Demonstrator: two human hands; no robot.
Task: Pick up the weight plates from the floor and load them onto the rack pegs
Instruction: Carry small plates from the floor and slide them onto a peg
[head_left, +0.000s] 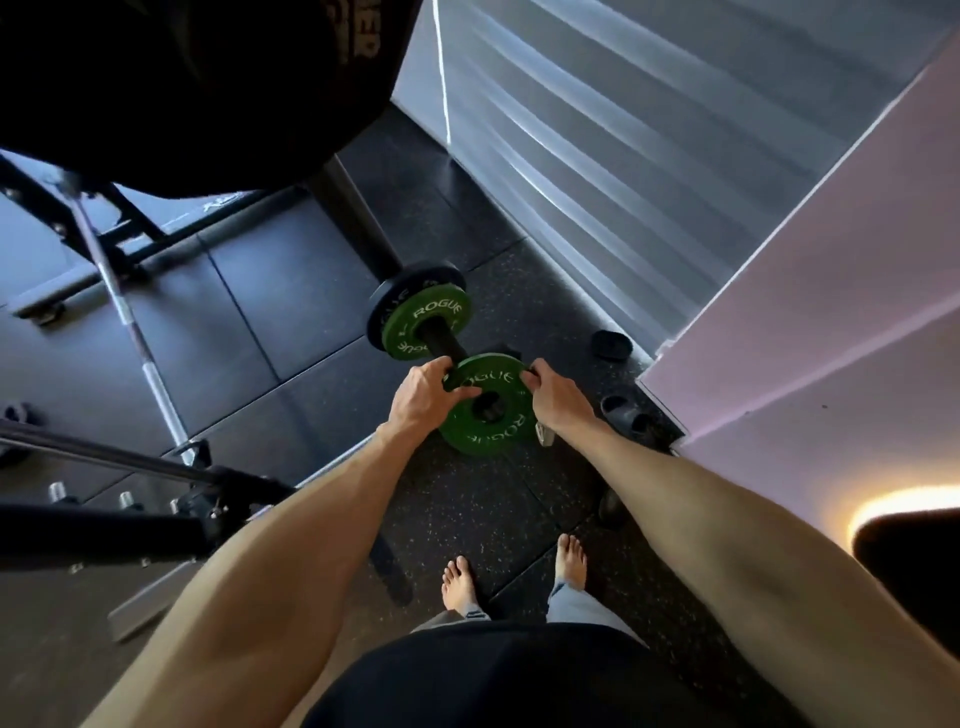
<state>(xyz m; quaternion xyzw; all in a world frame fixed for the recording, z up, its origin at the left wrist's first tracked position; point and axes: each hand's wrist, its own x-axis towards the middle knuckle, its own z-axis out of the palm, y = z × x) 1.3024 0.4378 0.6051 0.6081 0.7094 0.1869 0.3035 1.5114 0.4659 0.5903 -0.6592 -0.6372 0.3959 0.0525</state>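
Note:
A green weight plate (493, 410) marked ROGUE is held in both hands, its centre hole at the tip of a black rack peg (441, 340). My left hand (423, 395) grips the plate's left rim and my right hand (553, 392) grips its right rim. Further along the peg sits a second green plate (434, 322) against a larger black plate (410, 283). A small black plate (612, 344) lies on the floor by the wall.
A large black plate (197, 88) hangs overhead at top left. A silver barbell (130, 322) leans across the mats on the left. A black rack frame (156, 499) stands at lower left. Dark slippers (626, 413) and the white wall (805, 338) are on the right. My bare feet (514, 577) stand below.

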